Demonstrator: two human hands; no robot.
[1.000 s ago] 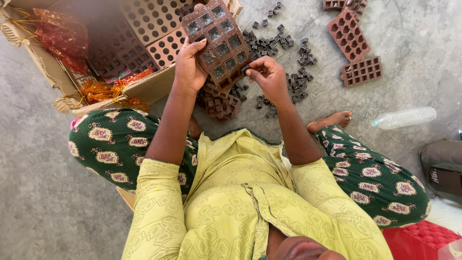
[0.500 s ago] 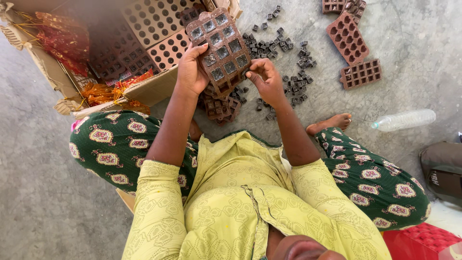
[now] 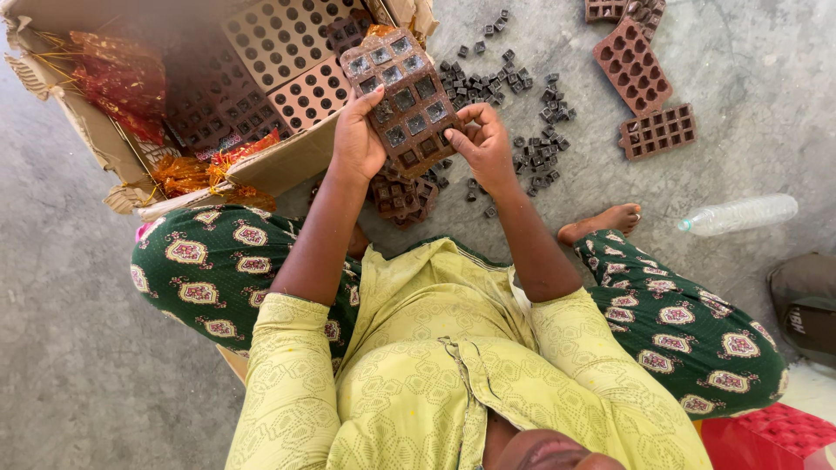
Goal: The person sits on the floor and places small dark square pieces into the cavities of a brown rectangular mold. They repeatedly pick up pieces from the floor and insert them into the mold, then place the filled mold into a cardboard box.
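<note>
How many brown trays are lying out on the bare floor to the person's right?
3, maybe more. One long brown tray lies slanted, one squarish tray sits just below it, and a third tray is cut off by the top edge, so others may be hidden there.

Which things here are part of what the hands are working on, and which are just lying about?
In hand:
- left hand and right hand gripping the brown mould tray
- small dark cubes scattered on the floor
- stacked trays under the hands
- spare trays
- cardboard box of trays

Lying about:
- plastic bottle
- red wrappers
- red cushion
</note>
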